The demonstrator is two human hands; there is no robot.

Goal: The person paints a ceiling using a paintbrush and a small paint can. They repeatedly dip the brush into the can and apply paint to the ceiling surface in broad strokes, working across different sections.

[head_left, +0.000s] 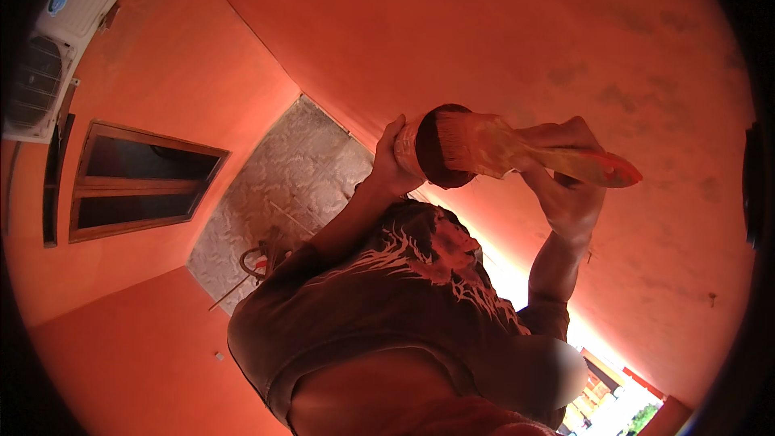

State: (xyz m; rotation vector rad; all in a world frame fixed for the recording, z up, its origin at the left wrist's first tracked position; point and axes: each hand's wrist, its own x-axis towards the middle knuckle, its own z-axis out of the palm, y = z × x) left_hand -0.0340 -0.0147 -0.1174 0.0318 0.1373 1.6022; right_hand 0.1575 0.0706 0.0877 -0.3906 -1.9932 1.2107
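My left hand (393, 163) is wrapped round the side of a small round paint pot (410, 150), which is tilted so its dark mouth faces right. A wide, flat paintbrush (484, 142) is gripped in my right hand (569, 194), with the fingers closed about its handle. The handle is smeared yellowish and ends in a red-orange tip pointing right. The bristles point left and overlap the pot's mouth; I cannot tell whether they touch it. How much paint is inside is hidden.
An orange-red wall (646, 73) with dark patches rises close beyond my hands. At left are a wooden-framed window (145, 186) and a white air-conditioner unit (60, 48). On the patterned floor (307, 161), something with a curved handle (254, 262) stands. A bright opening lies at lower right.
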